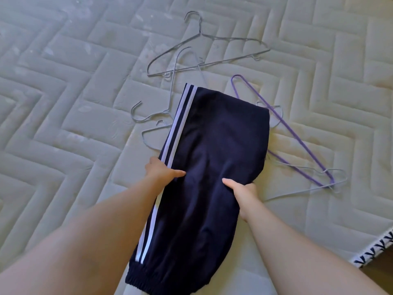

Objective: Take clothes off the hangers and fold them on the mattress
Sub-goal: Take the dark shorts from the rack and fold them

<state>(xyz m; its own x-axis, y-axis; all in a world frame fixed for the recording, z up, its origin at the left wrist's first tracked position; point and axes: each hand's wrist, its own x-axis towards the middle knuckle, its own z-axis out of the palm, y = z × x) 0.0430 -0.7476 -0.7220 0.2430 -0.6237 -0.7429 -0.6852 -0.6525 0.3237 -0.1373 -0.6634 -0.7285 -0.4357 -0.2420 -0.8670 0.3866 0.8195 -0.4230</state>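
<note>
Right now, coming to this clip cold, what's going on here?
A person is folding navy track pants with white side stripes on a quilted mattress. The left hand grips the striped edge and the right hand grips the opposite edge, both about mid-length. The pants are off any hanger. Bare grey wire hangers and a purple hanger lie around them, some partly underneath.

Navy pants (212, 156) between both hands
</note>
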